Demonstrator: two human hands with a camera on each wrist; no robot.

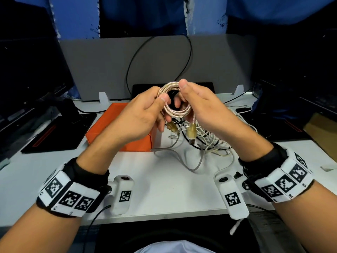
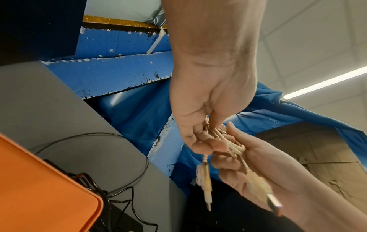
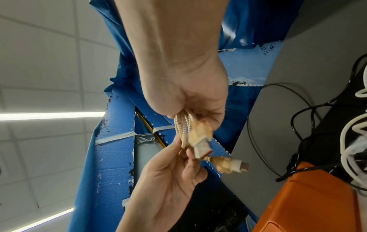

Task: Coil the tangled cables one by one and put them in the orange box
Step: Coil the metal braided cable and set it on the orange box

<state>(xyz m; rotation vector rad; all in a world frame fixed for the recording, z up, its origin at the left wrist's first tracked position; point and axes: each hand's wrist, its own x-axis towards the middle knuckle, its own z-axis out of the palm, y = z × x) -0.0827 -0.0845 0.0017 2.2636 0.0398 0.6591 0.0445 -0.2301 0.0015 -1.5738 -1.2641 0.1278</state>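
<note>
A gold braided cable [image 1: 176, 99] is wound into a small coil and held in the air above the table. My left hand [image 1: 162, 105] pinches the coil's left side between thumb and fingers. My right hand [image 1: 184, 92] pinches its upper right side, thumb on top. The cable's two plugs [image 1: 191, 132] dangle below the coil. The left wrist view shows the coil [image 2: 224, 138] between both hands, and the right wrist view shows it [image 3: 182, 130] with a USB plug [image 3: 200, 149] hanging. The orange box [image 1: 118, 128] stands on the table below my left hand.
A tangle of white, grey and black cables [image 1: 207, 141] lies on the white table [image 1: 164, 189] right of the box. A grey partition [image 1: 109, 66] stands behind, with a black cable looping over it. Dark monitors flank both sides.
</note>
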